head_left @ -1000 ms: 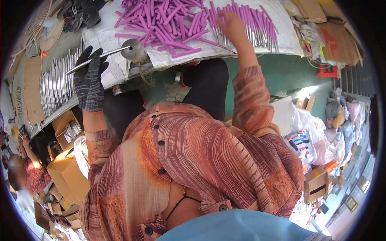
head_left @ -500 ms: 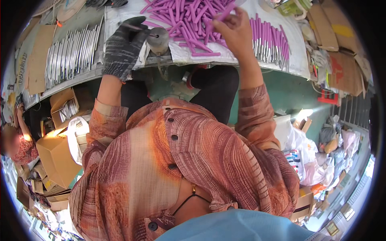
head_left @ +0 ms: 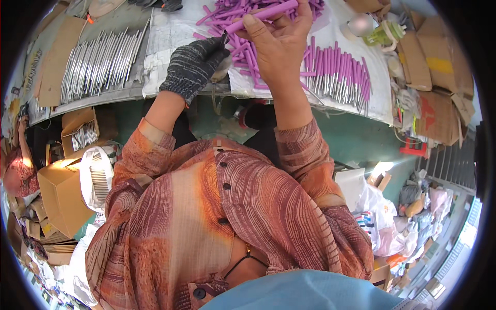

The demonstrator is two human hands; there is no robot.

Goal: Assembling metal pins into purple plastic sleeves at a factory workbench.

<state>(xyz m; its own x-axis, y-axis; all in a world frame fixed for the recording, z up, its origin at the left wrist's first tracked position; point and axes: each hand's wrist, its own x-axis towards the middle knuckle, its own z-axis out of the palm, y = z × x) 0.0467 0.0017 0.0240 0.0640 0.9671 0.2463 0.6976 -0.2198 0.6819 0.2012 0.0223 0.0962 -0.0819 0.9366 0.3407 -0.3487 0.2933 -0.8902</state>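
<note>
My left hand (head_left: 192,66), in a dark grey knitted glove, is closed with its fingertips around a thin metal rod (head_left: 225,36). Most of that rod is hidden by the glove. The rod's end meets the near end of a purple foam tube (head_left: 268,11), which my bare right hand (head_left: 281,49) grips between thumb and fingers. Whether the rod has entered the tube I cannot make out. Partly behind the glove stands a rounded grey fixture (head_left: 222,70) at the table edge. Beyond both hands lies a heap of purple tubes (head_left: 223,14).
Bare metal rods (head_left: 101,64) lie in a row at the left. Rods with purple sleeves (head_left: 336,67) line the right side on a white sheet (head_left: 380,98). Cardboard (head_left: 439,113) and a green-lidded container (head_left: 380,35) flank the table. Another person (head_left: 20,170) sits far left.
My left hand has moved right and my right hand left, bringing rod and tube end to end. The tube now points toward the glove, and the fixture is largely covered.
</note>
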